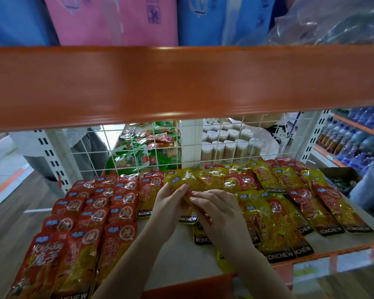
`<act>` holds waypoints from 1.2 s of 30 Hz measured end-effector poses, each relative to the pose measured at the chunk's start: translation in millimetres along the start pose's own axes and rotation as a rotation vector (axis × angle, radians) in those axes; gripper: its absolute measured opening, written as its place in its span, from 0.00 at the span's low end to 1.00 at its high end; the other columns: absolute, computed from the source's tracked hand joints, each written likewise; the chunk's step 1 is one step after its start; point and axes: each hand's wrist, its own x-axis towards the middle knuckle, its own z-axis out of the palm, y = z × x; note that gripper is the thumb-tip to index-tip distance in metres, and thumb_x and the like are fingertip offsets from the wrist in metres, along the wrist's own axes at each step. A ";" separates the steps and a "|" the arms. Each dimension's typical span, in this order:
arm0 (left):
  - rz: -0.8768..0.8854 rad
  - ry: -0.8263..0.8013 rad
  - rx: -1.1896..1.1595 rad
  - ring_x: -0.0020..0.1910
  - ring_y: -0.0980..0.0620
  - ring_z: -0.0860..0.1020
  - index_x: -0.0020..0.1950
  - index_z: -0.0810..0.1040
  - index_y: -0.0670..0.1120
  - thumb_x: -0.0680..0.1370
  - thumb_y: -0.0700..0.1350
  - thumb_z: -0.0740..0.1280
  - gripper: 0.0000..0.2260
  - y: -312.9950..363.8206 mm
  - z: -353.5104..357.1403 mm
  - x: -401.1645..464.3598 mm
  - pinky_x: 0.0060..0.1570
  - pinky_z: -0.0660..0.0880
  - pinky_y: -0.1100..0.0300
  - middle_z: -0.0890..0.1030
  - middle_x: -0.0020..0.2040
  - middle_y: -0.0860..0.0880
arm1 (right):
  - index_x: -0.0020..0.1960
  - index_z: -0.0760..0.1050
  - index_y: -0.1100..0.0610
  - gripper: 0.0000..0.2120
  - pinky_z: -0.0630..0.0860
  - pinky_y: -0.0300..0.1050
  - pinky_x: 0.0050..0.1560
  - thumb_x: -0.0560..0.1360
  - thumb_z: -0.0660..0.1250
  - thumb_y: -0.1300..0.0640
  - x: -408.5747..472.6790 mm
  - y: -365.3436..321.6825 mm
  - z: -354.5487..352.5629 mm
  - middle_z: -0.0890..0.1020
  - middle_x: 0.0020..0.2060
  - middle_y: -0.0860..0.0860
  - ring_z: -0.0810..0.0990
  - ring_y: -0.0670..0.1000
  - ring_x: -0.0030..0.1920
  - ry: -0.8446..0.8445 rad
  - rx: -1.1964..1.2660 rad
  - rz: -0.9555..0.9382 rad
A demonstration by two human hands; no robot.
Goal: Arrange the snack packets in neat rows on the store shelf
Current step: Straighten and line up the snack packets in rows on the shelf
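Note:
Red snack packets (91, 214) lie in neat overlapping rows on the left of the shelf board (177, 262). Yellow and red packets (289, 212) lie in a looser spread on the right. In the middle, my left hand (171, 203) and my right hand (216, 210) together grip a yellow snack packet (185, 180); its black KONCHEW end shows below my fingers. More yellow packets lie partly hidden under my right hand and forearm.
An orange shelf beam (181, 83) crosses just above the work area. A white wire grid (203, 145) backs the shelf, with green packets and white-lidded jars behind it. Bottles fill racks at the far right. A sleeve (371, 186) shows at the right edge.

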 end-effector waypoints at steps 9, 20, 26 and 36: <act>-0.169 0.034 0.214 0.34 0.51 0.79 0.48 0.74 0.37 0.81 0.43 0.59 0.10 17.2 -15.8 2.1 0.31 0.76 0.61 0.79 0.38 0.42 | 0.55 0.79 0.56 0.09 0.75 0.45 0.52 0.75 0.65 0.57 4.3 -2.6 -3.5 0.81 0.53 0.47 0.77 0.48 0.53 -0.073 0.039 0.021; 0.182 0.357 1.171 0.33 0.55 0.75 0.50 0.79 0.46 0.79 0.37 0.59 0.09 33.4 -62.5 16.6 0.29 0.68 0.64 0.80 0.41 0.48 | 0.55 0.80 0.59 0.11 0.71 0.39 0.51 0.74 0.65 0.61 51.9 -8.5 11.0 0.80 0.49 0.52 0.77 0.52 0.49 -0.091 0.034 0.319; 0.282 0.268 1.429 0.44 0.55 0.75 0.56 0.78 0.46 0.80 0.42 0.58 0.11 11.3 -63.5 10.9 0.39 0.69 0.64 0.81 0.50 0.49 | 0.53 0.82 0.58 0.20 0.77 0.39 0.43 0.62 0.77 0.68 41.4 -18.0 48.4 0.82 0.45 0.50 0.79 0.52 0.46 -0.327 -0.073 0.249; 0.220 0.228 1.455 0.47 0.51 0.75 0.59 0.71 0.49 0.80 0.43 0.56 0.09 3.9 -65.5 8.5 0.42 0.71 0.60 0.78 0.51 0.47 | 0.65 0.74 0.55 0.21 0.70 0.41 0.61 0.72 0.68 0.61 28.6 -12.5 44.3 0.76 0.59 0.49 0.71 0.50 0.61 -0.546 0.003 0.226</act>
